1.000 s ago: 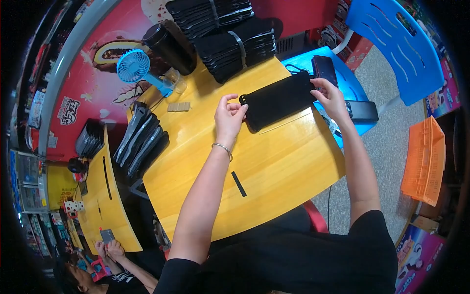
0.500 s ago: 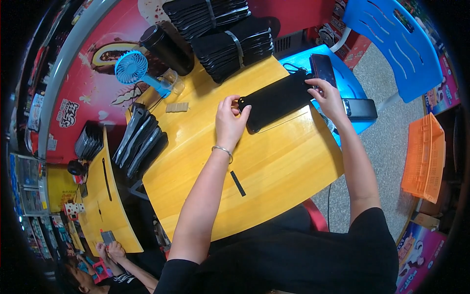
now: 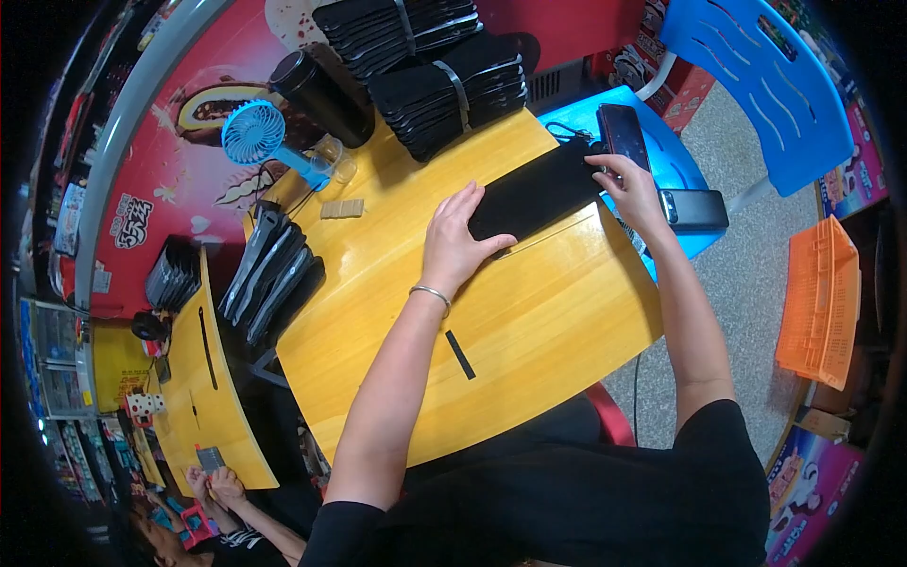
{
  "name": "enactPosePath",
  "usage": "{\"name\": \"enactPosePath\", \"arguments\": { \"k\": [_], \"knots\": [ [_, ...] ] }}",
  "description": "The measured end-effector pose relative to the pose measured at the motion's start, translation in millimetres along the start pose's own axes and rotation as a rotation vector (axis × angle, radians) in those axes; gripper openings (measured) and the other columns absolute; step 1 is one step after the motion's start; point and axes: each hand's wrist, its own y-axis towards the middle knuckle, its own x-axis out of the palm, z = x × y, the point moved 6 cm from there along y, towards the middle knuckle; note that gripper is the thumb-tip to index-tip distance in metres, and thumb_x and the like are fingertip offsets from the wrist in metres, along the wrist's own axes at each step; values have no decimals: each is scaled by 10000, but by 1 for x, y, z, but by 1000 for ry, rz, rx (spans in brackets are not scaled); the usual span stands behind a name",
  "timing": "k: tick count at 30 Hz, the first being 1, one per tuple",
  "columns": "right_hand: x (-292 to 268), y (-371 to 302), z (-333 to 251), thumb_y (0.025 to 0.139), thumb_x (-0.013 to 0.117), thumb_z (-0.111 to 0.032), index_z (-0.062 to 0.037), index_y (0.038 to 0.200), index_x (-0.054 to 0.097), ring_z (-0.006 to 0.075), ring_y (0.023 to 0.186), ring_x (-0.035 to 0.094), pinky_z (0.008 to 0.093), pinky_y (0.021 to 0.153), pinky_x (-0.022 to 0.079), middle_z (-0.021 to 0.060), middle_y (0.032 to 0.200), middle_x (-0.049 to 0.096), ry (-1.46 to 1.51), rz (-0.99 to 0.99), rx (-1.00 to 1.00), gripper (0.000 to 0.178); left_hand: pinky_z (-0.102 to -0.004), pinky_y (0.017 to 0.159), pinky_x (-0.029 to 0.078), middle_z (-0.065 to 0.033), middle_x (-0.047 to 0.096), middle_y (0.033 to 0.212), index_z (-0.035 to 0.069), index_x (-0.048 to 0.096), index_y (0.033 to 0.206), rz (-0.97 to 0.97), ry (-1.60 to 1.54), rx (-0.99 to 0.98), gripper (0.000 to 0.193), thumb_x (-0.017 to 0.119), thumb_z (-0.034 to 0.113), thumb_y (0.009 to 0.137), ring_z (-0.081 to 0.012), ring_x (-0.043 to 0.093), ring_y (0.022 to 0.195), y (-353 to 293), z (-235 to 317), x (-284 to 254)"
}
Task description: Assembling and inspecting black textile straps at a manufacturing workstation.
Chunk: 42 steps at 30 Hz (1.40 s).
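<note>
A flat black pouch-like piece [image 3: 539, 194] lies slantwise on the yellow table [image 3: 378, 350]. My left hand [image 3: 457, 234] rests over its left end with thumb and fingers spread apart, covering that end. At the opposite end my right hand [image 3: 625, 184] pinches the far right corner between thumb and fingers; what exactly lies in the pinch is small and partly hidden. A narrow black strip [image 3: 459, 354] lies on the tabletop nearer to me.
Banded stacks of black pieces [image 3: 444, 104], a black bottle [image 3: 321, 94], a blue fan [image 3: 255, 132] and clear cups fill the far side. More black pieces [image 3: 269, 274] sit left. On a blue chair [image 3: 694, 203] are phone-like items. A co-worker's hands [image 3: 222, 484] work lower left.
My left hand has gone from gripping the piece's left corner to lying spread over that end. My right hand stays at the right end, its fingers drawn slightly closer together.
</note>
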Motion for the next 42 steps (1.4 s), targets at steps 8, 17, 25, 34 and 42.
{"name": "enactPosePath", "arguments": {
  "k": [8, 17, 25, 34, 42],
  "knots": [
    [1, 0, 4, 844, 638, -93, -92, 1094, 657, 207, 808, 624, 307, 684, 484, 118, 1044, 643, -1, -7, 0, 251, -385, 1035, 358, -167, 509, 1307, -2, 549, 1227, 7, 38, 22, 764, 808, 389, 624, -305, 461, 1218, -1, -2, 6],
    [1, 5, -1, 888, 593, -98, -85, 1106, 646, 161, 837, 583, 279, 742, 471, 81, 1023, 640, 22, -55, 100, 225, -388, 1035, 357, -166, 522, 1291, 0, 555, 1221, 8, 51, 11, 745, 811, 370, 627, -303, 462, 1215, -1, -3, 6],
    [9, 10, 7, 900, 584, -104, -101, 1114, 642, 118, 813, 552, 249, 714, 460, 55, 1012, 629, 61, -91, 193, 222, -387, 981, 400, -141, 542, 1190, 31, 571, 1185, 43, -2, 6, 708, 837, 302, 588, -304, 490, 1129, 0, 1, 3],
    [3, 10, 10, 837, 672, -159, -72, 1109, 607, 119, 741, 557, 260, 717, 491, 72, 970, 597, 183, 64, 133, 293, -387, 909, 431, -126, 489, 1052, 36, 494, 1229, 55, 63, 28, 814, 864, 234, 531, -313, 497, 1023, 6, 23, -4],
    [4, 12, 4, 844, 678, -142, -68, 931, 562, 58, 686, 457, 197, 636, 404, -51, 742, 477, 558, -55, 116, 163, -362, 754, 500, -120, 523, 948, 57, 538, 985, 17, 44, 87, 541, 847, 207, 567, -317, 571, 852, 7, 22, -7]
  ]
}}
